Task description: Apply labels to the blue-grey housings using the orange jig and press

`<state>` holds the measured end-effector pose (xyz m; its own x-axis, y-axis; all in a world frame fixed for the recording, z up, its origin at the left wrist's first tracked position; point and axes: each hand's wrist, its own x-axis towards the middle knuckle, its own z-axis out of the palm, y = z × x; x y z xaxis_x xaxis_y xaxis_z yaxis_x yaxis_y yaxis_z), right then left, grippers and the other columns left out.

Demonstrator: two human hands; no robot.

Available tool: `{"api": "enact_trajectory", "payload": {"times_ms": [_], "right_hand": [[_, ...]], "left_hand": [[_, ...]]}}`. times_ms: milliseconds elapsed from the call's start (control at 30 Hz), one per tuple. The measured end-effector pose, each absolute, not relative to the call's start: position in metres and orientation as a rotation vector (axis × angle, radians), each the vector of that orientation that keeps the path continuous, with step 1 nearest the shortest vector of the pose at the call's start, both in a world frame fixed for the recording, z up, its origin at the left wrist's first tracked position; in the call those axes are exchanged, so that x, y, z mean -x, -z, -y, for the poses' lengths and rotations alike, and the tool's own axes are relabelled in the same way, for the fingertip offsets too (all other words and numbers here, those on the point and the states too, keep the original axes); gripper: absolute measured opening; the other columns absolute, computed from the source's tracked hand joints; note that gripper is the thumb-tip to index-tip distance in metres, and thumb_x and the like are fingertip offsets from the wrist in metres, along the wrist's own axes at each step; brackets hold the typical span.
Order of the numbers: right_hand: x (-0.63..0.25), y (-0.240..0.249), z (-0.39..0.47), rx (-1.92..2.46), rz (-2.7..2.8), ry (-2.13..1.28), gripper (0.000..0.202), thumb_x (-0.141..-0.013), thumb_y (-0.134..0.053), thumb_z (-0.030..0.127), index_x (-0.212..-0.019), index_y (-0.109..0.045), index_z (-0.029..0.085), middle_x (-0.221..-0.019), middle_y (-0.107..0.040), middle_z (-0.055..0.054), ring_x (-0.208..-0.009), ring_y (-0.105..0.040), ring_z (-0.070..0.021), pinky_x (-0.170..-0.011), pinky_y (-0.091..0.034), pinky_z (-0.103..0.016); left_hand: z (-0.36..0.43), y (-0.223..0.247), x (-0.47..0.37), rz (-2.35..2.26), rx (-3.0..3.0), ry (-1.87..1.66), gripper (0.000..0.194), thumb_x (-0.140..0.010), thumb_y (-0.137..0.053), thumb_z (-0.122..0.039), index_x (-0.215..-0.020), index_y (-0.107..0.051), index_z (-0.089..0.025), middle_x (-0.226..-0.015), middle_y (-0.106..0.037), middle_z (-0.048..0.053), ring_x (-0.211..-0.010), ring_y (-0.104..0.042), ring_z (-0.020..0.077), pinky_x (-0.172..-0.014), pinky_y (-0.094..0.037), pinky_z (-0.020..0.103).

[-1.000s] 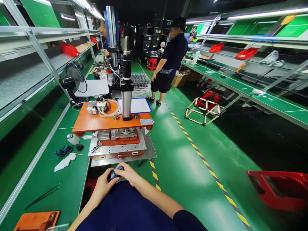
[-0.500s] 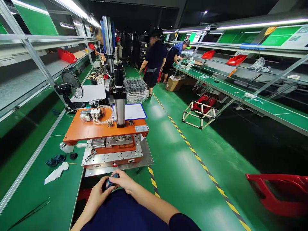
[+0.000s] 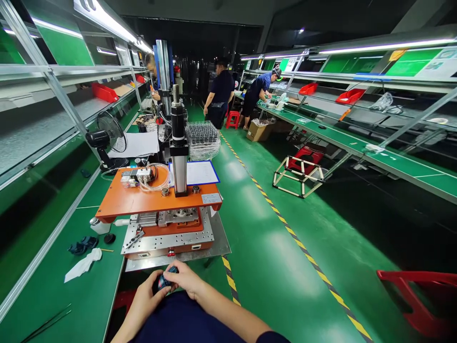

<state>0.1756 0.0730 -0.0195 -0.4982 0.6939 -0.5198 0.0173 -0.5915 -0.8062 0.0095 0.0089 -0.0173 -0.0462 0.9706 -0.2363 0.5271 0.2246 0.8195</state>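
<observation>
Close to my body, a small dark blue part (image 3: 164, 281) with a shiny face is gripped between both hands; its exact kind is mostly covered by fingers. My left hand (image 3: 147, 291) is closed around its left side. From the right, my right hand (image 3: 186, 280) pinches its top and edge. Just beyond stands an orange pneumatic press (image 3: 143, 200) with a drilled metal base plate (image 3: 167, 244) and an upright cylinder (image 3: 180, 171). Dark blue parts (image 3: 83, 245) of similar colour lie on the green bench to the left.
On the bench (image 3: 43, 290) are a white cloth (image 3: 84, 265), tweezers (image 3: 46, 324), a white bottle (image 3: 100, 226), a black cap (image 3: 110, 238) and a fan (image 3: 107, 138). A red stool (image 3: 417, 300) stands right; a tube frame (image 3: 299, 176) sits on the floor. Several co-workers (image 3: 219, 90) are farther off.
The view has tilted up slightly, so the scene sits lower. One co-worker in the aisle has moved farther away, uncovering a red stool. Both hands keep hold of the dark blue part.
</observation>
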Motion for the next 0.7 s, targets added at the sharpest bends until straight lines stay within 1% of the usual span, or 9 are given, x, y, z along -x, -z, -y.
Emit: {"api": "enact_trajectory", "payload": {"times_ms": [133, 300, 467, 700], "right_hand": [[-0.1747, 0.0195, -0.0720, 1.256, 1.084, -2.140, 0.066, -0.049, -0.085, 0.064, -0.090, -0.059, 0.018, -0.064, -0.062, 0.006, -0.049, -0.055, -0.0094, -0.055, -0.047, -0.028], [-0.1740, 0.0185, -0.0706, 1.274, 1.080, -2.147, 0.066, -0.051, -0.085, 0.063, -0.091, -0.059, 0.018, -0.064, -0.063, 0.006, -0.048, -0.056, -0.0094, -0.056, -0.048, -0.029], [-0.1730, 0.0178, -0.0684, 1.270, 1.071, -2.158, 0.067, -0.049, -0.085, 0.063, -0.091, -0.058, 0.018, -0.065, -0.063, 0.006, -0.049, -0.057, -0.0095, -0.056, -0.048, -0.029], [-0.1713, 0.0184, -0.0645, 1.261, 1.063, -2.149, 0.070, -0.047, -0.085, 0.065, -0.091, -0.058, 0.018, -0.067, -0.062, 0.005, -0.050, -0.057, -0.0103, -0.056, -0.048, -0.029]], "left_hand": [[-0.0080, 0.0200, -0.0080, -1.675, -1.408, -0.692, 0.059, -0.072, -0.069, -0.049, -0.120, -0.065, -0.016, -0.119, -0.074, 0.013, -0.109, -0.070, 0.0305, -0.098, -0.053, 0.038], [-0.0062, 0.0198, -0.0071, -1.652, -1.409, -0.706, 0.055, -0.073, -0.070, -0.046, -0.121, -0.065, -0.018, -0.122, -0.073, 0.011, -0.113, -0.069, 0.0287, -0.101, -0.051, 0.037], [-0.0031, 0.0195, -0.0059, -1.665, -1.400, -0.708, 0.055, -0.073, -0.069, -0.046, -0.120, -0.065, -0.018, -0.119, -0.075, 0.010, -0.110, -0.070, 0.0282, -0.098, -0.053, 0.036], [-0.0002, 0.0201, -0.0041, -1.688, -1.409, -0.701, 0.055, -0.073, -0.069, -0.049, -0.119, -0.066, -0.019, -0.122, -0.074, 0.010, -0.112, -0.069, 0.0281, -0.100, -0.052, 0.036]]}}
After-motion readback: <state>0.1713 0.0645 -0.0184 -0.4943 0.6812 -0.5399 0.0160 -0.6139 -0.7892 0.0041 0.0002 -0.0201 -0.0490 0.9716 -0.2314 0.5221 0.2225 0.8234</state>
